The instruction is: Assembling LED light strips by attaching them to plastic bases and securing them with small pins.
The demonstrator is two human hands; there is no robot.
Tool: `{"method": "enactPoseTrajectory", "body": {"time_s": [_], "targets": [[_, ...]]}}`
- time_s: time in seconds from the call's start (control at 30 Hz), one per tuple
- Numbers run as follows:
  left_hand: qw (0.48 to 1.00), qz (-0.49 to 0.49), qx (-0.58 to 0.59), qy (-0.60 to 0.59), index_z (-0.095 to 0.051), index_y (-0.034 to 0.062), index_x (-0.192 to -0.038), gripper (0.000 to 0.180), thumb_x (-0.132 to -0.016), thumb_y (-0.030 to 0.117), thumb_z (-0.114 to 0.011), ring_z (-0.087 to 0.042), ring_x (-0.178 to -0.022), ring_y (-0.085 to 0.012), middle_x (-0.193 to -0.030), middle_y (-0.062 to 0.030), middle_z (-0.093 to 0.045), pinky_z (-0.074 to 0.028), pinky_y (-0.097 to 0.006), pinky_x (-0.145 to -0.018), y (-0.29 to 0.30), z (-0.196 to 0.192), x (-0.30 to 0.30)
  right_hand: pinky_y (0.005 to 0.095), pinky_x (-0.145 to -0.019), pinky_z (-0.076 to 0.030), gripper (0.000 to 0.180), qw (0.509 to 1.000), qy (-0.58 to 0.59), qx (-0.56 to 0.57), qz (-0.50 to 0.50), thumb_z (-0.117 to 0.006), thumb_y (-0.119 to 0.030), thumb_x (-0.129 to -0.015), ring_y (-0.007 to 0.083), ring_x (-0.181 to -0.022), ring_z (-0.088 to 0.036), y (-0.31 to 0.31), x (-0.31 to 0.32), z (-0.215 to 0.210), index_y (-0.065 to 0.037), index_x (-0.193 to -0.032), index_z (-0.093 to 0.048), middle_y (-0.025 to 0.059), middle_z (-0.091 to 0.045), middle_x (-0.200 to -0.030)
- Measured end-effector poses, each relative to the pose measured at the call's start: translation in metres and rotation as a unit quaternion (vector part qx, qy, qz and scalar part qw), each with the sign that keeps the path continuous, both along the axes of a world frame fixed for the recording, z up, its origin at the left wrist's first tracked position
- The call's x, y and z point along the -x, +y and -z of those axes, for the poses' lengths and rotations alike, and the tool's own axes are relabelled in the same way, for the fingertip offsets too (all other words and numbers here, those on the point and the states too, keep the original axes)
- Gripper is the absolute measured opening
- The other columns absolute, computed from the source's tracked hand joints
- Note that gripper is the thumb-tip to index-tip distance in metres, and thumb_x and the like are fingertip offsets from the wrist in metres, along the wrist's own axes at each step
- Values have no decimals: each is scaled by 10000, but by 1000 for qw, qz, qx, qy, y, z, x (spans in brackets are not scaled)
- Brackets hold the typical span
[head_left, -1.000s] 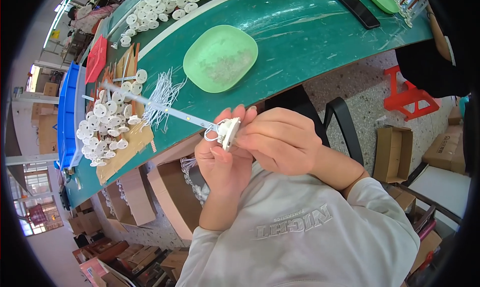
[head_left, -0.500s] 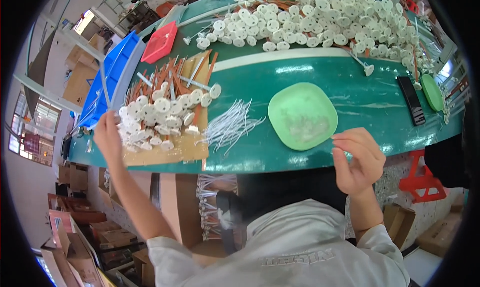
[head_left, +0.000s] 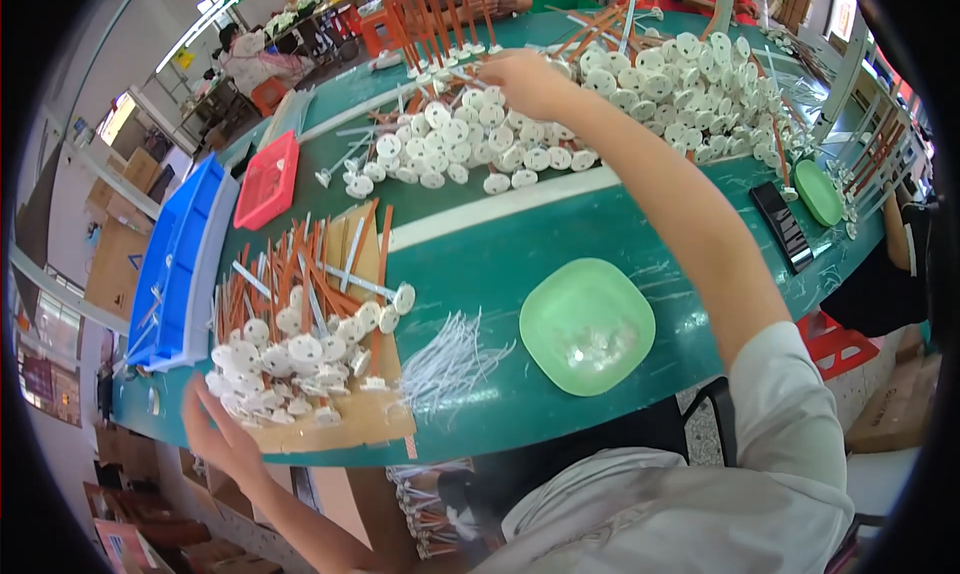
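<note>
A green worktable [head_left: 470, 259] carries a broad far heap of white disc-ended strips [head_left: 660, 84]. Nearer the person, a cardboard sheet [head_left: 350, 431] bears a smaller heap [head_left: 300, 349] of them, with a blue bin [head_left: 190, 244] to its left. Rightward lie a light-green dish [head_left: 585, 294] and thin white wires [head_left: 455, 364]. The right hand [head_left: 525, 82] is at the far heap's back edge, its grip unclear; the blurred left hand [head_left: 217, 436], fingers loosely parted, hovers beside the smaller heap.
</note>
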State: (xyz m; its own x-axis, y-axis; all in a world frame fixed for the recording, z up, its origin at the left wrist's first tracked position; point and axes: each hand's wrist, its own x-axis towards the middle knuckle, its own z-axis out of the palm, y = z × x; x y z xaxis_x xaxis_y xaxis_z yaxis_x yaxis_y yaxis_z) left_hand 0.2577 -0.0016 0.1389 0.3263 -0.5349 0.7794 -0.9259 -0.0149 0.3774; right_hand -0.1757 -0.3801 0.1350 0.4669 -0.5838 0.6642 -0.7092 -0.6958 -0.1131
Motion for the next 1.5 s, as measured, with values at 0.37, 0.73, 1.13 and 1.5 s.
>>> {"method": "enactPoseTrajectory", "body": {"time_s": [0.37,0.73,1.13,1.5], "targets": [[943,178,63,275,-586,-60,-785,167,-884,62,-528,-572,-859,-226,-863,-165,-630,-441,-339,-794,78,93,163,366,-770,-546,311,979,121,-144,-83,-739,-128,-682,271,-855,-688,3,17,-68,-54,-984,-723,142,-712,-924],[526,543,-169,632,-506,-99,-1273,369,-982,126,-523,-633,-1048,-271,-1173,-206,-609,-507,-383,-914,34,82,312,305,-654,-516,183,964,-217,-91,-126,-778,-67,-720,226,-706,-663,350,66,30,-28,-862,-669,99,-678,-774],[482,592,-188,618,-544,-108,-1223,383,-913,99,-634,-656,-1012,-260,-1127,-196,-644,-561,-390,-866,78,112,333,277,-576,-578,327,966,-237,67,-84,-764,-15,-624,221,-669,-700,438,70,88,23,-936,-675,138,-706,-855],[496,563,-180,637,-543,-111,-1214,413,-887,111,-667,-678,-959,-275,-1112,-202,-644,-583,-404,-844,89,118,300,293,-559,-570,233,958,-178,23,-223,-763,-21,-693,248,-691,-701,421,54,76,47,-896,-671,162,-695,-868]]}}
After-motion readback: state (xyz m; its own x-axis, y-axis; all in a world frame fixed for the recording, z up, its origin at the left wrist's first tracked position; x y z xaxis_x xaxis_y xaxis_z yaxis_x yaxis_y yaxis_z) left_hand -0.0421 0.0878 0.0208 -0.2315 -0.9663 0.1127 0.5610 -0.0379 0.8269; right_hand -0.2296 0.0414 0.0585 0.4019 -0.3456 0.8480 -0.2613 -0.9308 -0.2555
